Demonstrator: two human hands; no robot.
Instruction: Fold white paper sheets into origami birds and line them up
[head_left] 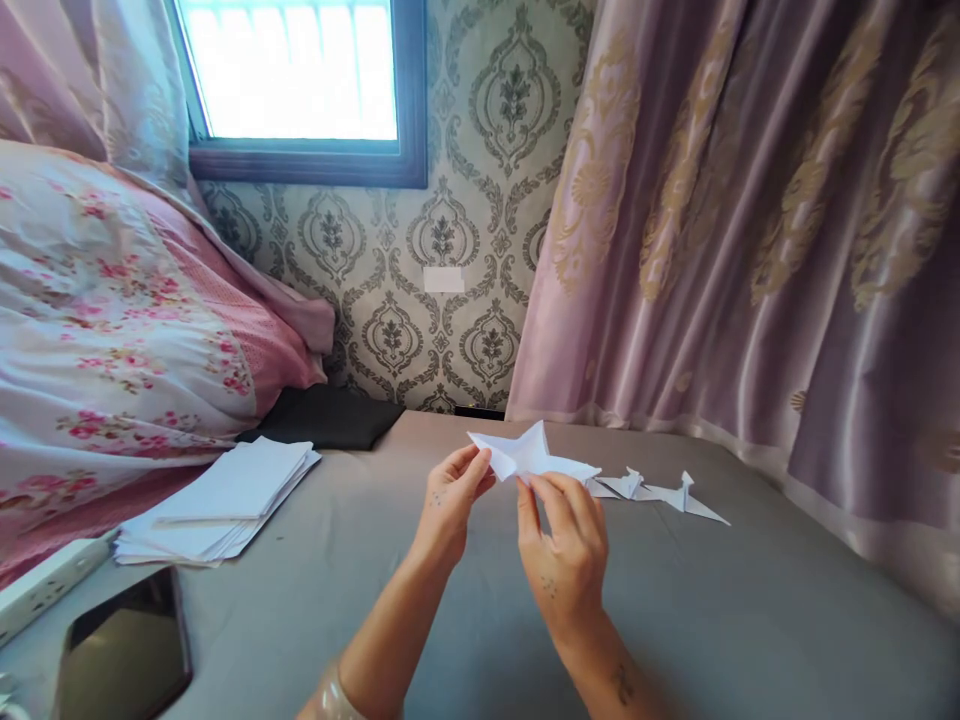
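Observation:
A partly folded sheet of white paper [525,452] is held up above the grey surface, with pointed corners spreading out to the sides and one peak rising. My left hand [454,500] pinches its left part between thumb and fingers. At its lower middle edge, my right hand [564,540] grips the paper with thumb and fingertips. Just behind and to the right lie small folded white paper figures, one [632,485] close to my right hand and another [685,494] farther right. Part of that row is hidden behind the held paper.
On the left lies a stack of white paper sheets [225,495], with a black flat item [326,417] behind it. A phone [126,645] and a white power strip [52,580] are at the near left. Floral bedding [112,330] and a purple curtain [712,250] flank the grey surface [750,620].

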